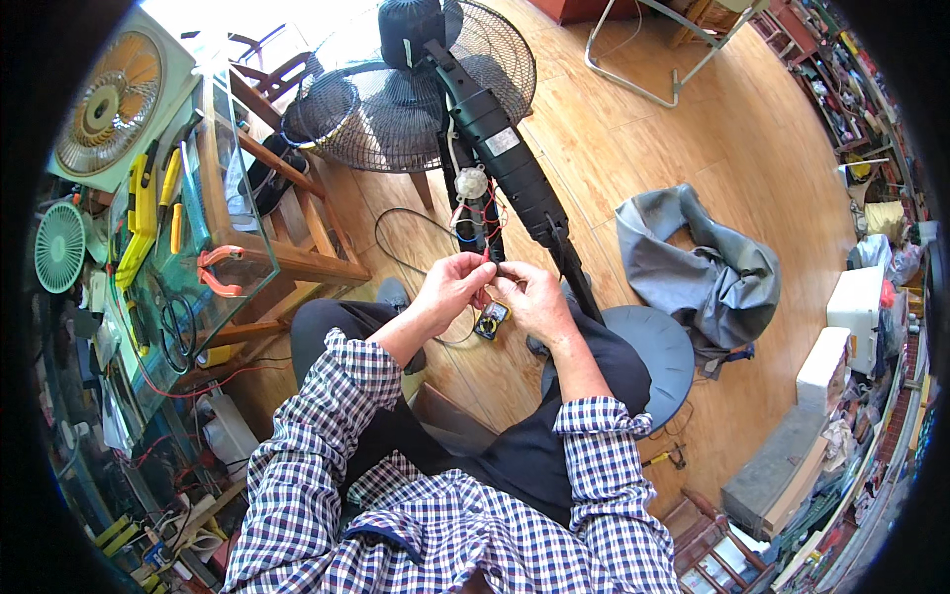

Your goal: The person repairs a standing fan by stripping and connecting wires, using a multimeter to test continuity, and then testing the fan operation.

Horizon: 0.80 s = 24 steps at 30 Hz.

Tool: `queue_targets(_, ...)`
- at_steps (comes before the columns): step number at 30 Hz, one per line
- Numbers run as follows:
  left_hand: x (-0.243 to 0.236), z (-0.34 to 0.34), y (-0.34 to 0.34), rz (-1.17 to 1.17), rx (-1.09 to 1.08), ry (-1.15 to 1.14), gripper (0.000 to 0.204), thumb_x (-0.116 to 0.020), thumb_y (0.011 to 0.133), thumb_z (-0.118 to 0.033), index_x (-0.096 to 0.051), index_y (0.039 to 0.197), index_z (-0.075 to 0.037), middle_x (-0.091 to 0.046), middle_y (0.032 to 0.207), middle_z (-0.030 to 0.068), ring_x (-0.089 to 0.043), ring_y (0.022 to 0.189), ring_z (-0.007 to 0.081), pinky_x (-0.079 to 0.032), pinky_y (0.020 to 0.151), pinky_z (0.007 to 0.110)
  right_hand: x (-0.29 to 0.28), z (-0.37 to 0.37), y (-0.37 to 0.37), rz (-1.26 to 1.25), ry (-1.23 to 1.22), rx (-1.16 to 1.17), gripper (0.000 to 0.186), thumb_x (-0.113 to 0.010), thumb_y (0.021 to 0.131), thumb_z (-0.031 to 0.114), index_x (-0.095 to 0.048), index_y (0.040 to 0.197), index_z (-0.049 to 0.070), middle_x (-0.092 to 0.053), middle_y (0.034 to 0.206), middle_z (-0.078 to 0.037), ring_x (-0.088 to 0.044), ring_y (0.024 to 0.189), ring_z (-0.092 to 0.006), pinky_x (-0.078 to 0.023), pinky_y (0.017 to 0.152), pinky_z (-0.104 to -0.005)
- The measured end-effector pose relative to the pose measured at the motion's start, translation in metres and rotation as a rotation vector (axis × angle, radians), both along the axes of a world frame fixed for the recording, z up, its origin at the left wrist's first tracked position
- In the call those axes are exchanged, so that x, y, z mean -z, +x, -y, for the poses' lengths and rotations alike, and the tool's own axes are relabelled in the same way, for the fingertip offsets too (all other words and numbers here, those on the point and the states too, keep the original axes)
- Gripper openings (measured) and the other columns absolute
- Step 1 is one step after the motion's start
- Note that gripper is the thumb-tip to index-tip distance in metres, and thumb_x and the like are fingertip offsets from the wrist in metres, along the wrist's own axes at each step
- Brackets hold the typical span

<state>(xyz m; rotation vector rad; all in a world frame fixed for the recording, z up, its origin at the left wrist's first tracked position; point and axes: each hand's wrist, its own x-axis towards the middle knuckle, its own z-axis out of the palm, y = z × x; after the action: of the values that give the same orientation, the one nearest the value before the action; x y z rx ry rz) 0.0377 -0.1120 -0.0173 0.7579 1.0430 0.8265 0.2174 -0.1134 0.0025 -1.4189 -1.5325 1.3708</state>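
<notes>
In front of my knees, my left hand (453, 287) is closed in a pinch on a red test probe (486, 254). Close beside it my right hand (536, 300) pinches something small and dark, mostly hidden by the fingers; the fingertips of both hands nearly meet. Just below them is a small yellow and black multimeter (491, 320). Beyond the hands, thin red, blue and white wires (473, 220) spread out below a round whitish motor-like part (471, 183). These sit beside the black stand (507, 163) of a large fan with a black wire grille (376, 114).
At left, a glass-topped table (259, 259) carries red-handled pliers (218, 270), yellow cutters and knives, and a small green fan (60, 247). A box fan (109, 99) stands behind. Grey cloth (698, 267) and a round grey base (648, 361) lie right. Crowded shelves line the right side.
</notes>
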Motion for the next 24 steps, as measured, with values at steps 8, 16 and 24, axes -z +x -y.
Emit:
queue_targets(8, 0.01, -0.007, -0.001, -0.171, 0.078, -0.095, 0.029, -0.064, 0.105, -0.028, -0.065, 0.114, 0.0, -0.065, 0.072, 0.0017, -0.056, 0.057, 0.0065, -0.044, 0.052, 0.022, 0.009, -0.023, 0.021, 0.192, 0.032, 0.186, 0.031, -0.057, 0.097, 0.009, -0.069, 0.122, -0.004, -0.072, 0.078, -0.012, -0.069, 0.071, -0.0151, -0.053, 0.067, -0.0303)
queue_targets(16, 0.011, -0.011, -0.005, -0.281, 0.006, -0.042, 0.024, -0.07, 0.097, -0.014, -0.061, 0.114, 0.0, -0.061, 0.07, 0.0003, -0.051, 0.055, 0.0059, -0.037, 0.049, 0.022, -0.014, -0.029, 0.018, -0.274, -0.058, 0.243, 0.034, -0.053, 0.097, 0.005, -0.065, 0.125, -0.009, -0.076, 0.104, -0.019, -0.076, 0.082, -0.0187, -0.06, 0.076, -0.028)
queue_targets(24, -0.009, -0.015, -0.02, 0.034, 0.198, -0.053, 0.024, -0.061, 0.103, -0.014, -0.068, 0.121, -0.001, -0.075, 0.095, 0.0095, -0.065, 0.07, 0.0111, -0.047, 0.061, 0.022, 0.015, -0.032, 0.022, 0.195, 0.169, 0.392, 0.023, -0.069, 0.095, 0.012, -0.069, 0.113, -0.003, -0.076, 0.089, -0.02, -0.077, 0.083, -0.0292, -0.058, 0.072, -0.0373)
